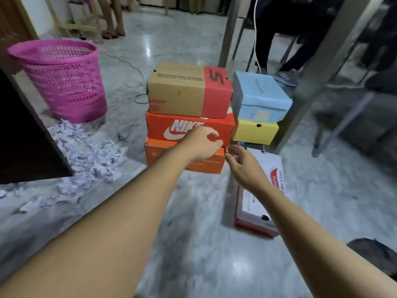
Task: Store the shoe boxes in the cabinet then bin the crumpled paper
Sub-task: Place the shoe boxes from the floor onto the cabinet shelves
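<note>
Three shoe boxes stand stacked on the floor: a brown-and-red box [182, 93] on top, a red Nike box [159, 127] in the middle and an orange box [159, 154] at the bottom. Beside them a light blue box [260, 97] sits on a yellow box [253, 132]. A white-and-red box [263, 190] lies flat on the floor. My left hand [202, 145] hovers with loosely curled fingers at the right end of the Nike and orange boxes and holds nothing. My right hand [242, 163] reaches to the orange box's right corner, fingertips at its edge. Crumpled paper [86, 153] litters the floor on the left.
A pink mesh bin [62, 78] stands at the back left, next to the paper. The dark cabinet [23, 136] rises at the left edge. Metal table legs [309, 82] stand right behind the blue box. A seated person's legs [277, 39] are behind them.
</note>
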{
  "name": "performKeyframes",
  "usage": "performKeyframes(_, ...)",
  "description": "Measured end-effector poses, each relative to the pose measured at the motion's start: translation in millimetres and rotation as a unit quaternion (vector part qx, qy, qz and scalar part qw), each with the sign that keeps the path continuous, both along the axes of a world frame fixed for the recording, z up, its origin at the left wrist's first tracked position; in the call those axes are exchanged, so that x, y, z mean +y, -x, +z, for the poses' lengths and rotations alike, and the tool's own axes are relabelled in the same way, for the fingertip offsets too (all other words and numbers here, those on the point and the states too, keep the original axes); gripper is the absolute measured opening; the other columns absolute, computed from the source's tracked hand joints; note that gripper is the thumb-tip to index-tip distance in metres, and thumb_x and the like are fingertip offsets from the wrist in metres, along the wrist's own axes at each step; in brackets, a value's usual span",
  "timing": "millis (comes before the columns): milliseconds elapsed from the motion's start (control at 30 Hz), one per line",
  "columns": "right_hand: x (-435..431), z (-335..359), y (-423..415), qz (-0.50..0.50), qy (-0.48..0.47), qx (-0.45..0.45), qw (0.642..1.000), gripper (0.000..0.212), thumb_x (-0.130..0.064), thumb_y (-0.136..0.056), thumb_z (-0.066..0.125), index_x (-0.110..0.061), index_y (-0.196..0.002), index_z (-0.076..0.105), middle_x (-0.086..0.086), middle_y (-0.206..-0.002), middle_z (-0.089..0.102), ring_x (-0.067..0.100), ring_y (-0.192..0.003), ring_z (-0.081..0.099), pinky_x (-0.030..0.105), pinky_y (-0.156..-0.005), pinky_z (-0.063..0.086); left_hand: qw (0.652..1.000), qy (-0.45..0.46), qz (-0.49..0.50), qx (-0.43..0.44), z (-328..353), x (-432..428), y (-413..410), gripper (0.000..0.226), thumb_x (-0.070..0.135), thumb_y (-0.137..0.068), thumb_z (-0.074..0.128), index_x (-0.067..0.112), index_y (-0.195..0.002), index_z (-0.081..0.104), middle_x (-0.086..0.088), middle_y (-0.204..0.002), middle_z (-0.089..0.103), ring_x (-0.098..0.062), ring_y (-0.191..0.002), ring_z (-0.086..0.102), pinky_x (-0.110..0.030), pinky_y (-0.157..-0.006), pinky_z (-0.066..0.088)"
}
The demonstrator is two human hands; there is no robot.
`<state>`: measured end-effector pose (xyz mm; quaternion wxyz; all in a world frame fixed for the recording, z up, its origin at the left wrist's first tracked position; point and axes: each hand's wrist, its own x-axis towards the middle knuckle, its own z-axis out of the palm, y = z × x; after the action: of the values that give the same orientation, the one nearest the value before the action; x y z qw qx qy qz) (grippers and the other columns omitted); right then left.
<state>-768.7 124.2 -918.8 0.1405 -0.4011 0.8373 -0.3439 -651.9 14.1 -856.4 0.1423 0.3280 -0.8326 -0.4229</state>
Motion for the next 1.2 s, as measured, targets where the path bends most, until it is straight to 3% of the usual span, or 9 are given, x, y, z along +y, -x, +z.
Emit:
performKeyframes(133,43,-38,50,-0.107,-0.047,-0.043,0.992,0.051,-0.036,-0.095,0.052,-0.013,-0.140,0.049,0.010,-0.143,0.051,0.029,-0.130,0.049,0.042,-0.105,0.041,0.996,-0.076,-0.016,-0.034,-43,41,57,0.020,0.026,-0.093,0.058,0.015,-0.109,0.064,-0.006,-0.111,0.061,-0.021,-0.098,0.056,-0.026,-0.076,0.044)
performKeyframes(233,67,-70,72,-0.173,-0.105,-0.072,0.977,0.058,-0.040,-0.093,0.051,-0.018,-0.146,0.042,0.013,-0.149,0.041,0.033,-0.139,0.036,0.050,-0.111,0.033,0.989,-0.133,-0.018,-0.068,-93,77,81,0.056,0.030,-0.094,0.057,0.014,-0.145,0.039,-0.007,-0.149,0.044,-0.024,-0.133,0.044,-0.028,-0.103,0.037)
performKeyframes(467,114,-129,98,-0.210,-0.065,-0.169,0.961,0.055,-0.038,-0.081,0.047,-0.030,-0.135,0.042,0.009,-0.138,0.050,0.033,-0.129,0.042,0.048,-0.104,0.039,0.978,-0.201,0.015,-0.053,-173,127,102,0.049,0.014,-0.097,0.046,0.028,-0.144,0.039,0.005,-0.141,0.054,-0.016,-0.125,0.052,-0.015,-0.088,0.033)
performKeyframes(567,121,-137,98,-0.223,-0.007,-0.205,0.953,0.047,-0.032,-0.087,0.052,-0.030,-0.133,0.041,0.002,-0.127,0.059,0.027,-0.115,0.057,0.039,-0.092,0.047,0.970,-0.233,0.047,-0.042,-190,125,107,0.045,0.022,-0.095,0.051,0.032,-0.138,0.044,0.008,-0.136,0.058,-0.015,-0.117,0.058,-0.025,-0.092,0.042)
performKeyframes(667,124,-142,98,-0.280,-0.019,-0.218,0.935,0.075,-0.052,-0.089,0.053,-0.027,-0.152,0.024,0.006,-0.146,0.047,0.030,-0.129,0.050,0.044,-0.105,0.042,0.963,-0.241,0.109,-0.060,-195,116,103,0.060,0.039,-0.089,0.061,0.025,-0.143,0.041,0.003,-0.143,0.053,-0.019,-0.124,0.054,-0.033,-0.104,0.042)
performKeyframes(767,132,-150,96,-0.326,0.004,-0.283,0.902,0.069,-0.061,-0.088,0.050,-0.027,-0.147,0.039,0.001,-0.146,0.050,0.026,-0.130,0.050,0.046,-0.108,0.040,0.956,-0.244,0.125,-0.104,-202,101,89,0.066,0.060,-0.083,0.059,0.023,-0.138,0.049,0.002,-0.138,0.056,-0.021,-0.120,0.057,-0.034,-0.103,0.044)
performKeyframes(867,136,-158,88,-0.290,0.066,-0.395,0.869,0.047,-0.055,-0.092,0.052,-0.025,-0.127,0.064,-0.005,-0.123,0.068,0.016,-0.112,0.063,0.034,-0.096,0.049,0.950,-0.281,0.074,-0.116,-214,94,75,0.064,0.073,-0.079,0.053,0.030,-0.127,0.059,0.007,-0.121,0.068,-0.016,-0.107,0.066,-0.037,-0.100,0.048)
performKeyframes(967,137,-163,78,-0.180,0.099,-0.470,0.858,0.045,-0.056,-0.096,0.049,-0.032,-0.133,0.059,-0.014,-0.123,0.068,0.002,-0.109,0.065,0.023,-0.089,0.048,0.927,-0.360,0.031,-0.099,-219,98,69,0.054,0.067,-0.086,0.052,0.037,-0.131,0.055,0.012,-0.112,0.072,-0.009,-0.099,0.069,-0.029,-0.091,0.050)
performKeyframes(1200,139,-168,77,-0.036,0.137,-0.520,0.842,0.051,-0.035,-0.098,0.055,-0.034,-0.146,0.040,-0.002,-0.137,0.061,0.021,-0.128,0.056,0.045,-0.111,0.039,0.916,-0.398,0.041,-0.034,-223,103,49,0.042,0.052,-0.089,0.059,0.036,-0.128,0.056,0.010,-0.113,0.072,-0.009,-0.099,0.070,-0.026,-0.087,0.052)
